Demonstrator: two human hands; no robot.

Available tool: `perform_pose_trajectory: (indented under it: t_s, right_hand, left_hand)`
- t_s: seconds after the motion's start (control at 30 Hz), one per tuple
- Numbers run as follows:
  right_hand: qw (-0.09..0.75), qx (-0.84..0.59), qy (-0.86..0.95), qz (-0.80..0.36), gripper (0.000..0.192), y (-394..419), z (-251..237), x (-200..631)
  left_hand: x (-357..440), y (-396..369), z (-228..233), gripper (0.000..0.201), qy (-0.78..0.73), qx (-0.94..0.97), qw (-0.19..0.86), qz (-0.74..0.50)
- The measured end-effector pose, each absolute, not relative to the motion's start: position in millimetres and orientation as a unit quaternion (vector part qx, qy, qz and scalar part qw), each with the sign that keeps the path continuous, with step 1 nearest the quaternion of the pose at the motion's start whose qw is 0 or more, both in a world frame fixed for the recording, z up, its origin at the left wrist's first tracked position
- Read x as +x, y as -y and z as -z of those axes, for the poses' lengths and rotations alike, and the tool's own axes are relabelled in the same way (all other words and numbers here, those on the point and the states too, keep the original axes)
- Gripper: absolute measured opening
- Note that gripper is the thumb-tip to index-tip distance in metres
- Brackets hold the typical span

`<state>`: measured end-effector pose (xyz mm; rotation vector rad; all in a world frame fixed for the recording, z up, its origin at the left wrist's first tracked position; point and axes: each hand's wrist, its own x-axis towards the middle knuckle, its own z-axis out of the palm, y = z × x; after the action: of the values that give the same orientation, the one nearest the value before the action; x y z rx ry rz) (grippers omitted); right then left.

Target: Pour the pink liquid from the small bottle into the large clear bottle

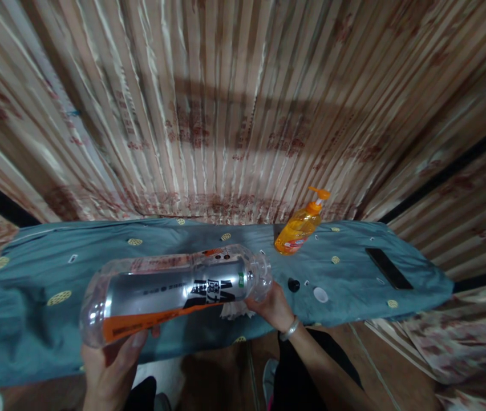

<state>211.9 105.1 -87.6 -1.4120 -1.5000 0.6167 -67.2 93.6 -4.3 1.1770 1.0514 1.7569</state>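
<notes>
**Clear plastic bottle held sideways over the teal cloth**

Clear plastic made up the large empty bottle (174, 291), which lay on its side in the air just above a table (24, 274) draped in teal cloth with small yellow motifs. The left hand (112, 365) cupped the bottle's base from below, thumb and fingers wrapped up around the rounded end — a firm, full grip on it. The right hand (272, 308) was at the neck end, fingers closed around the mouth of the bottle, with something white and crumpled (234, 310) pressed between palm and bottle; what that white thing was could not be told. A silver bracelet (290, 329) sat on the right wrist.

On the cloth just beyond the right hand lay a small black cap (293, 284) and, near it, a white round lid (320, 294). Farther back stood an orange pump bottle (300, 228) — tilted in the view — and well to the right a flat black slab (388, 268). A striped, patterned curtain (234, 114) hung behind the table.
</notes>
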Motion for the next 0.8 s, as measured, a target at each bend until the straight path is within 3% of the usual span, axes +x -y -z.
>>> perform_pose_trajectory:
  t_s: [0.53, 0.8]
  right_hand:
    - [0.474, -0.577, 0.617, -0.247, 0.039, -106, 85, 211]
    - [0.449, -0.596, 0.629, -0.216, 0.024, -105, 85, 212]
  left_hand:
    - [-50, -87, -15, 0.070, -0.447, 0.402, 0.395, -0.694]
    - [-60, -93, -7, 0.063, -0.432, 0.415, 0.393, -0.697]
